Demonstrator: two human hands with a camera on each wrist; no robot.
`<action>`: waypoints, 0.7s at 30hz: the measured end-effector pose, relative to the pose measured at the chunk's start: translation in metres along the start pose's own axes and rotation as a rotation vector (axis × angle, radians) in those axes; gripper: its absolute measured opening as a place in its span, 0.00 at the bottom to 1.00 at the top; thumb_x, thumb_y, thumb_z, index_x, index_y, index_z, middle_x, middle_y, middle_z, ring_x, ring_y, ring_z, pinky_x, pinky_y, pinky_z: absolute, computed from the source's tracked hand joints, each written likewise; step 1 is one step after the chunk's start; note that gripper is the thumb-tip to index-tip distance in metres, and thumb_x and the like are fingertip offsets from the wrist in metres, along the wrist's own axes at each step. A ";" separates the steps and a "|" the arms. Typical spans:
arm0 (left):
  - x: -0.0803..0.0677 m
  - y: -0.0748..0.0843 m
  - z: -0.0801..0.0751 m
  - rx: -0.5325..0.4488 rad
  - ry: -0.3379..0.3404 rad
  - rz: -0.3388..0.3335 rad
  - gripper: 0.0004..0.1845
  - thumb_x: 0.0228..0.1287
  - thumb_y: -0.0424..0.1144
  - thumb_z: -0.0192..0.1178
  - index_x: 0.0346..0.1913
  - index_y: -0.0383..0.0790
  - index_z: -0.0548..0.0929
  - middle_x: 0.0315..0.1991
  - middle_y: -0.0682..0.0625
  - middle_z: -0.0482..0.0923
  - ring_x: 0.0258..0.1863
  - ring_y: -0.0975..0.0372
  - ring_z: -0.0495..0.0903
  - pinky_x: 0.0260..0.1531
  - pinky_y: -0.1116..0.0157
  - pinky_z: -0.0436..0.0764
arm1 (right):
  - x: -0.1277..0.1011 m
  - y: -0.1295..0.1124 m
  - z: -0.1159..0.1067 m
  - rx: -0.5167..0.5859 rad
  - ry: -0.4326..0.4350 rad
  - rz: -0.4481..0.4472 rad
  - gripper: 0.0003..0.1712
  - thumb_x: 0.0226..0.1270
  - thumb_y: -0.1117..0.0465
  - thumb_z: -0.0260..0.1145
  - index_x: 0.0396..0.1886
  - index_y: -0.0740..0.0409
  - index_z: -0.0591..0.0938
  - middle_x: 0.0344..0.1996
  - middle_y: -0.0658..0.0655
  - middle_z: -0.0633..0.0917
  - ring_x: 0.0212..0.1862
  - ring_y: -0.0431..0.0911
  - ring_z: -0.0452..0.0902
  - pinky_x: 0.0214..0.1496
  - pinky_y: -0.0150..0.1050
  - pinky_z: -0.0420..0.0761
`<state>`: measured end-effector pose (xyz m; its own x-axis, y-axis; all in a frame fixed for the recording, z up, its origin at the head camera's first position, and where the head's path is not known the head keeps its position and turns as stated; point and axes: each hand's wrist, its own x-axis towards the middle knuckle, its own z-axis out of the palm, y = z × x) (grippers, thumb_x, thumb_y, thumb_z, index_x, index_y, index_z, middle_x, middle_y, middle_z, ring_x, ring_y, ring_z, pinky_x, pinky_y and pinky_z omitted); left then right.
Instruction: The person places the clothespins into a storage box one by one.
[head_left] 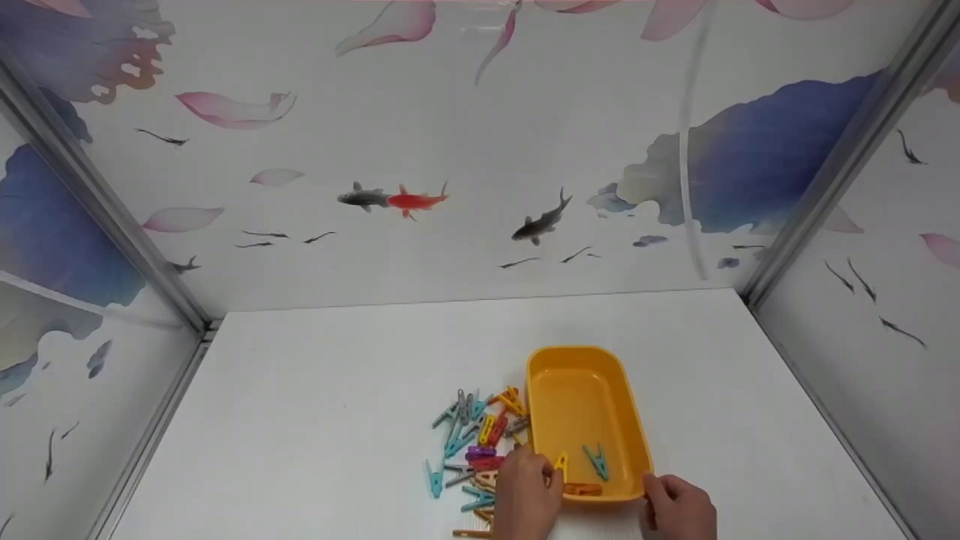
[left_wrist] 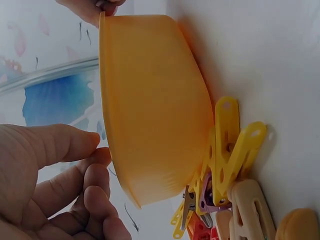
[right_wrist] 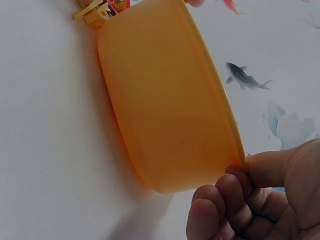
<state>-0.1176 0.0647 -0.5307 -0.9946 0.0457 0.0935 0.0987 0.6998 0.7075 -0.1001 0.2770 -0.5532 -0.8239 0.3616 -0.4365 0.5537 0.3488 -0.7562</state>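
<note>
A yellow plastic bin (head_left: 589, 420) stands on the white table. At its near right corner my right hand (head_left: 679, 506) pinches the rim between thumb and index finger; the right wrist view shows the other fingers (right_wrist: 204, 220) curled outside the wall. My left hand (head_left: 527, 491) is at the near left corner, thumb and index fingertips (left_wrist: 90, 140) together at the rim. Inside lie a teal clothespin (head_left: 598, 463), an orange clothespin (head_left: 583, 489) and a yellow clothespin (head_left: 561, 463), the last beside my left fingertips.
Left of the bin lies a loose pile of clothespins (head_left: 480, 435) in several colours, partly hidden by my left hand. A patterned back panel (head_left: 465, 135) and side panels with metal frame posts (head_left: 840, 150) enclose the white table (head_left: 315, 420).
</note>
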 end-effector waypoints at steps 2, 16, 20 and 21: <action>-0.001 -0.002 -0.003 -0.008 0.010 -0.003 0.12 0.54 0.35 0.67 0.16 0.45 0.80 0.19 0.59 0.66 0.22 0.68 0.65 0.24 0.68 0.66 | 0.000 0.000 0.000 0.002 -0.002 -0.004 0.20 0.74 0.54 0.54 0.28 0.62 0.81 0.15 0.52 0.74 0.21 0.47 0.69 0.26 0.38 0.70; -0.004 -0.024 -0.025 -0.016 -0.029 -0.173 0.11 0.56 0.36 0.68 0.18 0.44 0.81 0.21 0.55 0.67 0.24 0.64 0.65 0.29 0.64 0.66 | -0.001 -0.003 -0.001 -0.004 -0.016 0.021 0.20 0.75 0.54 0.53 0.29 0.62 0.81 0.16 0.52 0.74 0.22 0.48 0.70 0.27 0.38 0.69; -0.010 -0.033 -0.024 -0.004 -0.037 -0.182 0.11 0.55 0.35 0.68 0.18 0.44 0.81 0.20 0.55 0.67 0.24 0.64 0.65 0.29 0.64 0.66 | -0.002 -0.003 0.000 -0.003 -0.020 0.026 0.20 0.75 0.53 0.53 0.30 0.62 0.81 0.16 0.53 0.74 0.22 0.48 0.70 0.27 0.38 0.69; -0.012 -0.035 -0.024 -0.007 -0.041 -0.185 0.11 0.54 0.35 0.68 0.17 0.43 0.81 0.20 0.55 0.66 0.24 0.64 0.65 0.28 0.64 0.66 | -0.001 -0.003 0.000 -0.001 -0.021 0.028 0.20 0.75 0.53 0.53 0.30 0.62 0.81 0.16 0.53 0.74 0.22 0.49 0.70 0.27 0.38 0.69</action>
<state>-0.1084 0.0226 -0.5399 -0.9962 -0.0544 -0.0676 -0.0864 0.6939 0.7149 -0.1004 0.2756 -0.5503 -0.8103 0.3529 -0.4679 0.5769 0.3398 -0.7428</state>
